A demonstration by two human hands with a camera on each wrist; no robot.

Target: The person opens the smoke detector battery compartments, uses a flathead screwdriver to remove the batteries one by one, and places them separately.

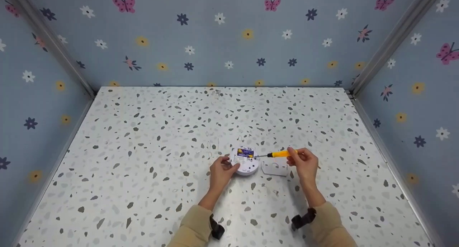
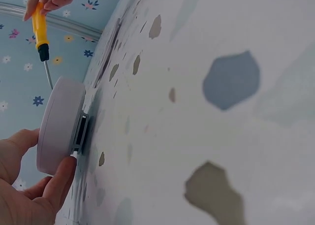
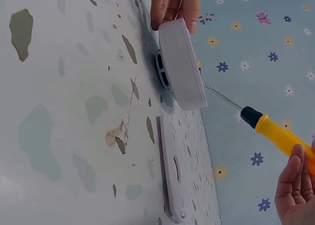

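A round white smoke detector (image 1: 245, 166) is held at its left edge by my left hand (image 1: 221, 171), thumb on the upper face and fingers at the side and below. Its back faces up, showing a purple and yellow battery (image 1: 245, 152) in a recess. In the left wrist view, a dark vented part of the detector (image 2: 61, 119) points to the table. My right hand (image 1: 305, 164) grips the yellow handle of a screwdriver (image 1: 281, 153). The metal tip comes right at the detector's right edge, as the right wrist view also shows.
A white mounting plate (image 1: 274, 169) lies on the speckled table (image 1: 150, 200) just right of the detector. Flower-patterned panels (image 1: 229, 39) rise at the back and both sides. Black wrist cameras (image 1: 303, 219) sit at the tan sleeves.
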